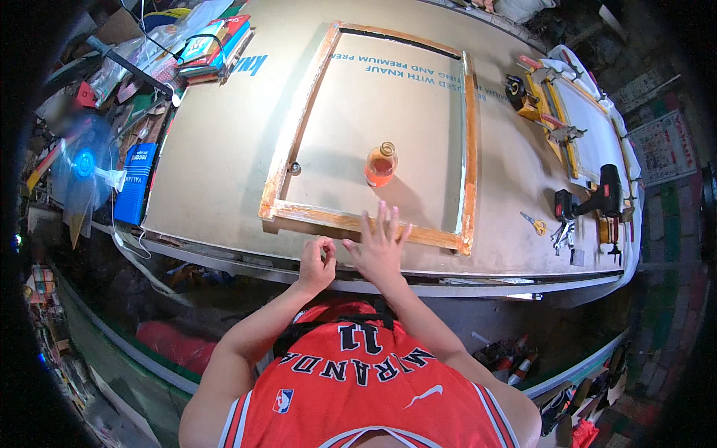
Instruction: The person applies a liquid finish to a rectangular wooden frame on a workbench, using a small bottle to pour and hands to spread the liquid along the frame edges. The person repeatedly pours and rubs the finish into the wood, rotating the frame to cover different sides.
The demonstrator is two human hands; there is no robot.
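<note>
A rectangular wooden frame with worn, partly whitish edges lies flat on the board-covered table. Inside it, towards the front, stands a clear bottle with orange-red liquid and an uncovered mouth. A small round metal piece sits by the frame's left side. My right hand is open, its spread fingers reaching over the front rail; whether they touch the wood I cannot tell. Just left of it, near the table's front edge, my left hand is closed with curled fingers. Anything inside those fingers is hidden.
On the right lie yellow-handled scissors, a black power drill and a panel with clamps. A small fan and a blue box stand at the left. Stacked books occupy the back left.
</note>
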